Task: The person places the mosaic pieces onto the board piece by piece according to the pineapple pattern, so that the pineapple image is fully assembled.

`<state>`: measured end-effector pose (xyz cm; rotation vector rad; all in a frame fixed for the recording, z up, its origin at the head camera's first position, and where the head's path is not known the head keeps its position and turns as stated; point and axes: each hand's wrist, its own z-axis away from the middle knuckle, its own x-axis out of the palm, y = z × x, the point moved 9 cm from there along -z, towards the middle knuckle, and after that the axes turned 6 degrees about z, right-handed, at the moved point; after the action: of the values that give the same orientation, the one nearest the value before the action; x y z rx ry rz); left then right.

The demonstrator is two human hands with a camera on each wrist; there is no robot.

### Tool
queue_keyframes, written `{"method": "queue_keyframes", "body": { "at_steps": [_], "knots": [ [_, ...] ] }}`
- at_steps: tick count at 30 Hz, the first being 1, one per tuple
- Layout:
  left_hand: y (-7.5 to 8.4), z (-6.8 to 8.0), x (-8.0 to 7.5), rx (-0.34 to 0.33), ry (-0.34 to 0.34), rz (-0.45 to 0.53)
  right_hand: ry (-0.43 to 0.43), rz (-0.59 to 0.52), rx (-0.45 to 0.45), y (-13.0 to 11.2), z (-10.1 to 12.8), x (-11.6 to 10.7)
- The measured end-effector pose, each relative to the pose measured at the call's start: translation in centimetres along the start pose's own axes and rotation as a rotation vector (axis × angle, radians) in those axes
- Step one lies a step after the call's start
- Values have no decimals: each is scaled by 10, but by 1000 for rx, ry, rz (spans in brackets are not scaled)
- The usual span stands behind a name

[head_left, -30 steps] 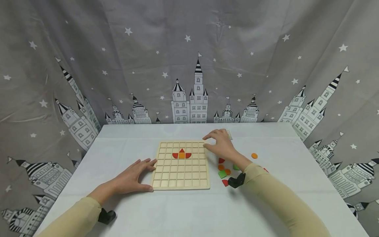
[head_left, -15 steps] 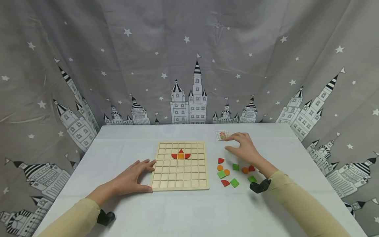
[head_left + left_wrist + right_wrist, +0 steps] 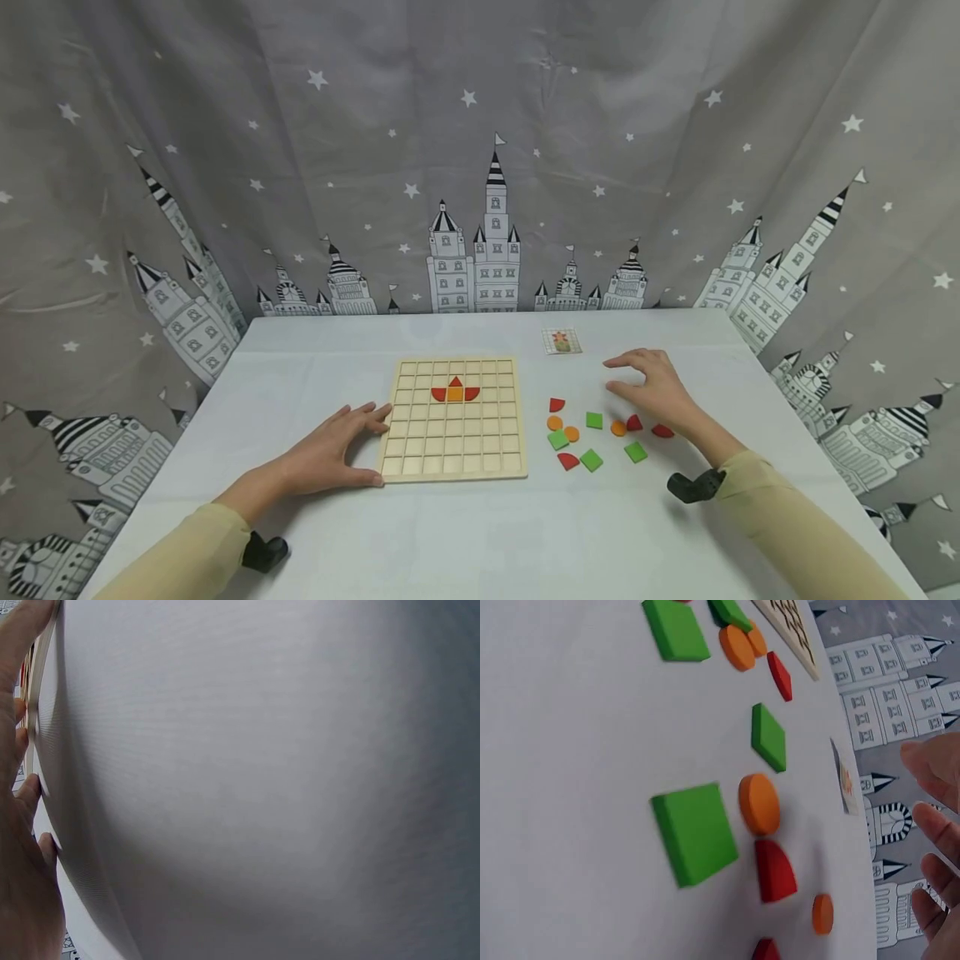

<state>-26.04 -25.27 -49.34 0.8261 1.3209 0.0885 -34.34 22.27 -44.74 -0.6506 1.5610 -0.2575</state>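
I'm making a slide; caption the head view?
Left hand at the edge of a wooden grid board, right hand holding nothing near loose red, orange and green tiles.

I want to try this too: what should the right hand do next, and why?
Perhaps lower the right hand and pinch a red quarter-circle: it lies close, that hand holds nothing, and the grid board, with the left hand at its edge, is mostly unfilled.

- This is a curtained-off workspace; whether home, office or studio cannot be told.
- Grey cloth (image 3: 360, 212) hangs behind the white table (image 3: 480, 542) and along both its sides.
- Printed castles (image 3: 497, 271) and stars (image 3: 468, 97) show beyond the table's far edge.
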Motion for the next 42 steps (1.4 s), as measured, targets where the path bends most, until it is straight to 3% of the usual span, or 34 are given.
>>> {"method": "queue_keyframes", "body": {
  "at_steps": [8,13,24,34,42],
  "knots": [
    [2,0,-2,20,12,2,-67,108,-69,11,19,7],
    [1,0,-1,17,12,-5,-60,181,-117,17,31,10],
    [1,0,-2,31,15,-14,-56,89,-106,34,45,23],
    [2,0,-3,57,22,-15,-46,43,-83,36,44,26],
    [1,0,-2,41,18,-12,-62,19,-74,38,42,27]
  ]
}}
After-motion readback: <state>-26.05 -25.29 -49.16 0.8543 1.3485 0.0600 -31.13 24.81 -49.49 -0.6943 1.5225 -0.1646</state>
